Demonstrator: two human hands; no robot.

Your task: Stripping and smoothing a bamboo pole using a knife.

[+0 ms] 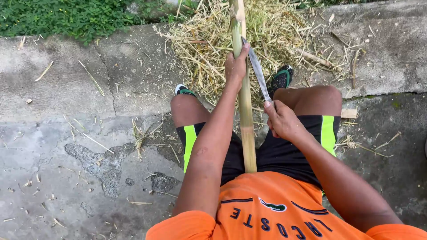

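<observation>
While we sit on the concrete, our left hand (235, 66) is clamped around the bamboo pole (246, 120) running between our knees. Our right hand (281, 121) is closed on the knife (258, 71) handle, blade tip touching the pole just beside the left fingers. Straw shavings (209, 49) lie ahead.

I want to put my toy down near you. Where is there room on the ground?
The concrete left of the left knee is mostly bare, just a few scraps. There's another bare patch at the far right, past the straw pile. Ahead it's crowded: straw, feet, and both hands, the left hand on the bamboo and the right hand with the knife.
</observation>
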